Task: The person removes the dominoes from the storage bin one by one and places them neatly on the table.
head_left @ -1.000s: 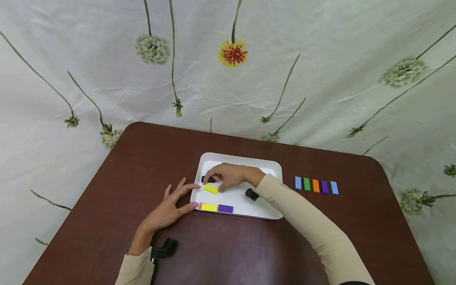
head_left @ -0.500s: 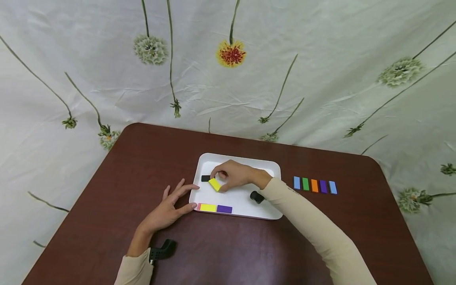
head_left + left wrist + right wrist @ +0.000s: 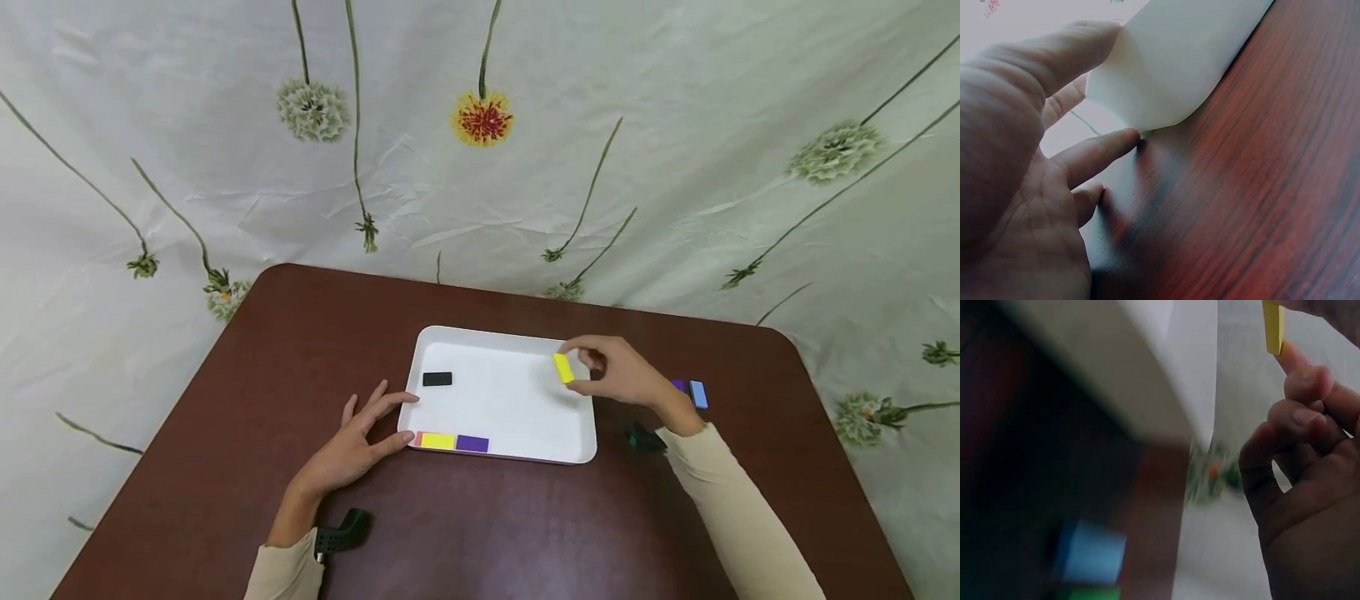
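Observation:
My right hand (image 3: 626, 375) pinches a small yellow rectangular block (image 3: 563, 368) between thumb and fingertips, over the right end of a white tray (image 3: 510, 392). In the right wrist view the same yellow block (image 3: 1274, 328) shows at the top, above the tray's blurred wall. My left hand (image 3: 348, 446) is spread at the tray's left end, with thumb and fingertips against its rim. Inside the tray, a black block (image 3: 437, 379) lies near the left wall. Along the front wall sit a pink block (image 3: 418, 438), another yellow block (image 3: 438, 442) and a purple block (image 3: 472, 444).
Right of the tray, a purple block (image 3: 678, 385) and a light blue block (image 3: 698, 394) show past my right wrist on the brown table (image 3: 487, 525). A blue block (image 3: 1091, 553) and a green block (image 3: 1091, 594) appear blurred in the right wrist view. Flower-printed cloth hangs behind.
My right hand has lifted the yellow block from beside the black block and carried it rightward across the tray. It now hides several table blocks in the head view. My left hand stays in place.

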Tool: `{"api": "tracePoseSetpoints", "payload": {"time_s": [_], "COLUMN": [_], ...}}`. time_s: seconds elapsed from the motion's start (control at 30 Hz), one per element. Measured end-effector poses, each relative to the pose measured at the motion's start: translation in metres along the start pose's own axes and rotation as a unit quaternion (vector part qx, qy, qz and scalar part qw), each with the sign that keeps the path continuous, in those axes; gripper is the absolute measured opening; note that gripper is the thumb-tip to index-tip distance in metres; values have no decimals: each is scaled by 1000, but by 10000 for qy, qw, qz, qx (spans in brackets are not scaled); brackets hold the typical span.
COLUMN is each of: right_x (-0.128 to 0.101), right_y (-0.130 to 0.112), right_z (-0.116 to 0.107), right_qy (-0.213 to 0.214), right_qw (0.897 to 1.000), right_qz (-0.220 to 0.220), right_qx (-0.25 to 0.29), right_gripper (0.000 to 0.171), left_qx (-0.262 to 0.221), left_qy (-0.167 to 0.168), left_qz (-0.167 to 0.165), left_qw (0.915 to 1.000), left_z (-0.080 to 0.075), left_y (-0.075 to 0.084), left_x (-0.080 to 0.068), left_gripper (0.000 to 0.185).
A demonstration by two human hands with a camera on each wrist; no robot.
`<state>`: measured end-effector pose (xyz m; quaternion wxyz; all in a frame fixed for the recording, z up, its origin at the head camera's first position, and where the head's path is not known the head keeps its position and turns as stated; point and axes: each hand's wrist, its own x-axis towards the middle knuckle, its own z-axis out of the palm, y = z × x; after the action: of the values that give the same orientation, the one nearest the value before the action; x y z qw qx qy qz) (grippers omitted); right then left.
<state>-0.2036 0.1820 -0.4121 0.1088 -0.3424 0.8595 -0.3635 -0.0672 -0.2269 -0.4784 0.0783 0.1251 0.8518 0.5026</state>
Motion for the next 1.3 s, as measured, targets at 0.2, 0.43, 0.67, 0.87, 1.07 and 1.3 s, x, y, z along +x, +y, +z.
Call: {"api": "tracePoseSetpoints", "payload": {"time_s": [0.2, 0.43, 0.67, 0.87, 1.07, 1.3], "right_x": [-90, -163, -184, -190, -191, -191], "right_y": [41, 69, 84, 90, 92, 94], "right_z": [-24, -39, -41, -41, -42, -42], "right_qy": [537, 1065, 954, 953, 898, 909], "right_qw": [9952, 9813, 9813, 9824, 9840, 9850], "right_qz": [818, 1442, 1525, 1521, 1520, 1452], "right_qx": [41, -706, -686, -511, -254, -203], "right_gripper": [40, 35, 34, 34, 35, 37], "left_qx": [-31, -11, 15, -8, -41, -45], "left_qy": [14, 22, 66, 28, 41, 35], "left_qz": [21, -2, -30, -63, -9, 43], "left_qw": [10000, 10000, 10000, 10000, 10000, 10000], "left_z": [1, 1, 1, 3, 2, 2], "left_y": [1, 2, 2, 2, 2, 1], "left_x": [0, 1, 1, 2, 1, 2], "left_gripper": [49, 48, 48, 48, 48, 48]}}
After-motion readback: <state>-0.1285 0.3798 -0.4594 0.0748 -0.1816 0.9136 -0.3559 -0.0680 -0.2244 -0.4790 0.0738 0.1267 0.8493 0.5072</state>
